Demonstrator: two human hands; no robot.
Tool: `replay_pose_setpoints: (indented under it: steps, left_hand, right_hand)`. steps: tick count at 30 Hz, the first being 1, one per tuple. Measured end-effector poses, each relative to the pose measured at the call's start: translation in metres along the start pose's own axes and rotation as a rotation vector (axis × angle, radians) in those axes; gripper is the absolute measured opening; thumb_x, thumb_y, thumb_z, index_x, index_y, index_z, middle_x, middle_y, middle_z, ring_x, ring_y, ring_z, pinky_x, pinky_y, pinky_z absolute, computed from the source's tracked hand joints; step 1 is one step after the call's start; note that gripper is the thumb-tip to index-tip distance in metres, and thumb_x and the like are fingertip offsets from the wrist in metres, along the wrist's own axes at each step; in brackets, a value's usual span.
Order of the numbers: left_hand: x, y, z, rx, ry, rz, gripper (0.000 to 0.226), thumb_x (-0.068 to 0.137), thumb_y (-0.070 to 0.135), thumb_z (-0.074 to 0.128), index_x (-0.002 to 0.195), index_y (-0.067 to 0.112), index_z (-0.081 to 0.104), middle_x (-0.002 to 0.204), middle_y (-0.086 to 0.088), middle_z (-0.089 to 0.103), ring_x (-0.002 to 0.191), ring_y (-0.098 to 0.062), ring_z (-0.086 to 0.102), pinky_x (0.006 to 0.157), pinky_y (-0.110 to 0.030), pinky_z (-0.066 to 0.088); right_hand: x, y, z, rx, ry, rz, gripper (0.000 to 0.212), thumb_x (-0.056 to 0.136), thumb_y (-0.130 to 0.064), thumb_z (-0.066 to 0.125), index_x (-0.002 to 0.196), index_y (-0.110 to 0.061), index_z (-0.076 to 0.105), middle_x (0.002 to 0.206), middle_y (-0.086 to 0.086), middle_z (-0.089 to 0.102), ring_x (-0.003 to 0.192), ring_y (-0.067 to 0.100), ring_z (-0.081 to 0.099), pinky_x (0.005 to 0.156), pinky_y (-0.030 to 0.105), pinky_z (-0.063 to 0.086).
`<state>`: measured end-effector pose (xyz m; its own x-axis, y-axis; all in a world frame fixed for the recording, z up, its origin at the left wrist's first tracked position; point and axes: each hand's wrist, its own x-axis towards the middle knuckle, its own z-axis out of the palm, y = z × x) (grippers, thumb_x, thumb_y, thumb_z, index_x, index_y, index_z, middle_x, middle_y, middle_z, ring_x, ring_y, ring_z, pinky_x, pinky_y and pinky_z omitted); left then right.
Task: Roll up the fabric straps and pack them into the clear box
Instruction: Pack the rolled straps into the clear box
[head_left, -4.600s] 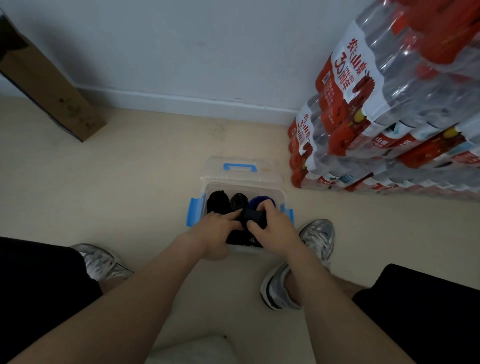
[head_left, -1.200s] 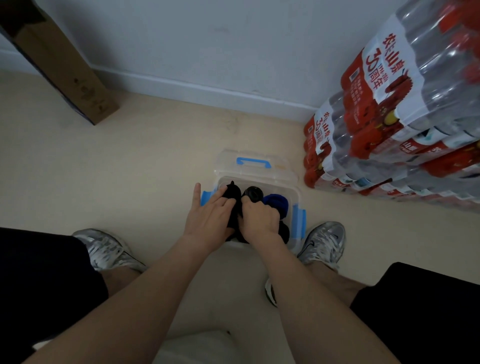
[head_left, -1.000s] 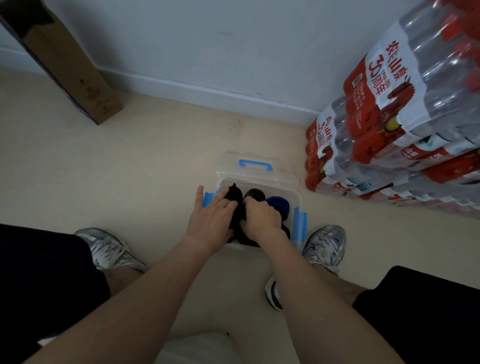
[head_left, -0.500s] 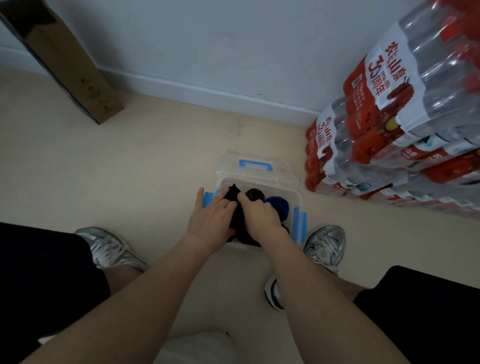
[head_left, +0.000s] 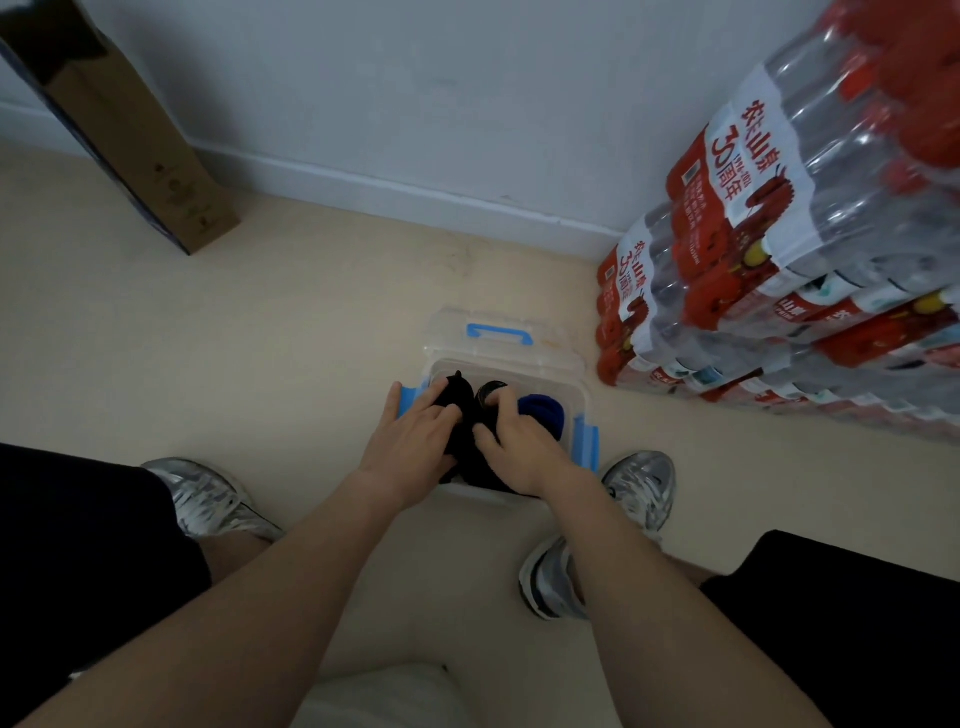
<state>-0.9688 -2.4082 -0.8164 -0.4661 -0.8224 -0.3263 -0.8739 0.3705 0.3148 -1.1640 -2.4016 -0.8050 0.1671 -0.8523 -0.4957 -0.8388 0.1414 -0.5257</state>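
Black straps (head_left: 467, 449) are sitting in the clear box (head_left: 577, 387), directly under the hands: the left hand (head_left: 413, 449) is pressing on them with nearly straight fingers, and the right hand (head_left: 522, 449) is curling round them. A blue roll (head_left: 543, 413) is lying at the right hand's 1 o'clock. The lid (head_left: 498, 340) is lying at the box's 12 o'clock, bottle packs (head_left: 779, 270) are crowding 2 o'clock, and a shoe (head_left: 641, 488) is standing at 4 o'clock. Open floor (head_left: 234, 338) is lying toward 9 o'clock.

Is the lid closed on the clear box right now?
No, the clear box is open, with its lid lying behind it and the rolled straps showing inside.
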Motion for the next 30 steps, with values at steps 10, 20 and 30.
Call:
replay_pose_setpoints:
  steps: [10,20,30]
  left_hand:
    - [-0.005,-0.002,0.006,0.000,0.025,0.011,0.053,0.105,0.026,0.059,0.155,0.034,0.044,0.157,0.011,0.053,0.165,-0.013,0.007,0.124,-0.072,-0.003]
    - [-0.001,-0.007,0.018,0.058,-0.043,0.033,0.059,0.108,0.027,0.044,0.165,0.035,0.033,0.167,0.002,0.028,0.166,-0.019,-0.001,0.127,-0.065,0.016]
    - [0.005,-0.001,0.005,0.187,-0.176,0.025,0.066,0.104,0.031,0.054,0.165,0.037,0.031,0.166,-0.001,0.020,0.162,-0.022,0.001,0.122,-0.070,0.018]
  right_hand:
    - [0.008,-0.026,0.032,0.004,0.236,0.306,0.045,0.103,-0.042,0.068,0.130,-0.015,0.045,0.111,0.015,0.069,0.097,0.038,0.069,0.081,0.051,0.060]
    - [0.011,-0.008,0.027,0.013,0.296,0.236,0.013,0.101,-0.035,0.075,0.112,-0.030,0.080,0.102,-0.001,0.079,0.095,0.023,0.071,0.079,0.043,0.062]
    - [0.031,-0.027,0.024,-0.314,0.283,0.299,0.019,0.100,-0.023,0.072,0.100,-0.018,0.053,0.100,0.009,0.070,0.084,0.029,0.067,0.061,0.037,0.042]
